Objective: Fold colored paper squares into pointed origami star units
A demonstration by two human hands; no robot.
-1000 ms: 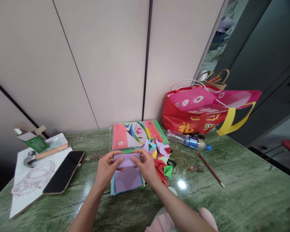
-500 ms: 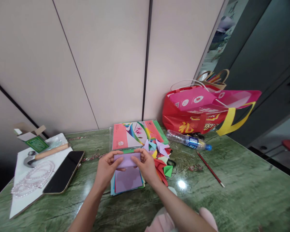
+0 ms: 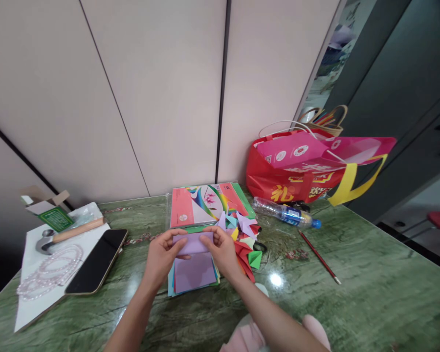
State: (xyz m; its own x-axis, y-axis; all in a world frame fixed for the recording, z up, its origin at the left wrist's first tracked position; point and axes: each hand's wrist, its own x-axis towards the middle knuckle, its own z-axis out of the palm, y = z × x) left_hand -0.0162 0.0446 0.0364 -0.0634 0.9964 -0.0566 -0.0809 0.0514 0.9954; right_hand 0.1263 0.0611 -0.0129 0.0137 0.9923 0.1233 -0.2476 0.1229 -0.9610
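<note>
A folded purple sheet of paper [image 3: 193, 244] is held up between both hands. My left hand [image 3: 166, 249] is closed on its left end, thumb in front and fingers behind. On the right end, my right hand [image 3: 220, 248] pinches it the same way. Beneath the held sheet lies a stack of coloured paper [image 3: 195, 275], purple on top, with blue, yellow and green edges showing. Close to my right hand is a pile of folded paper pieces [image 3: 245, 244] in purple, red, green and yellow. The fingertips behind the sheet are partly hidden.
Behind the hands lies a colourful paper pack [image 3: 207, 201]. Farther right are a plastic bottle [image 3: 286, 213], a red pencil [image 3: 319, 258] and a red gift bag [image 3: 293, 171]. On the left are a phone [image 3: 97, 262], a hammer [image 3: 73, 232], pink bead strands [image 3: 53, 271] and a green box [image 3: 53, 213].
Almost nothing differs. My right thumb has shifted very slightly on the purple paper; both hands keep their hold in the same place.
</note>
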